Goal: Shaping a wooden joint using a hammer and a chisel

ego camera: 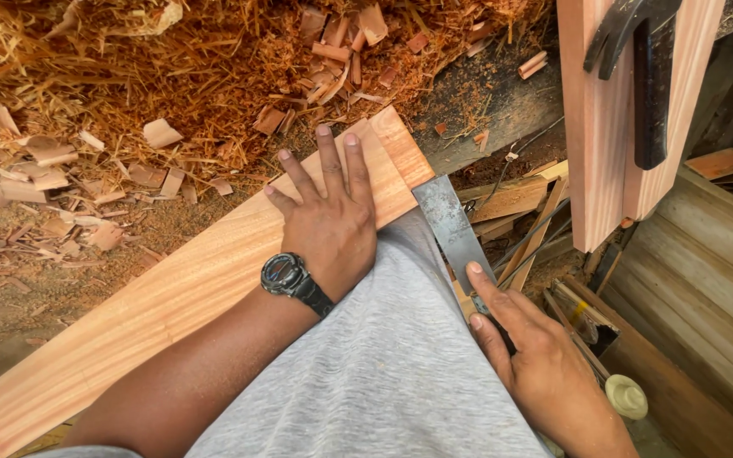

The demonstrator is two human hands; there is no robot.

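Observation:
My left hand (328, 212), with a black wristwatch (286, 276) on the wrist, lies flat with fingers spread on a long pale reddish wooden plank (171, 297) that runs from lower left to upper centre. My right hand (528, 356) grips the stock of a try square (447, 225); its grey steel blade points up along the plank's right end. The index finger rests on the blade's base. My grey shirt (383, 365) covers the plank's near edge.
Wood shavings and chips (171, 76) cover the ground at the top left. An upright plank (604, 119) stands at the top right with a dark hammer (651, 76) resting on it. Scrap sticks (519, 220), a wooden bench (706, 288) and a cream bottle cap (627, 396) lie to the right.

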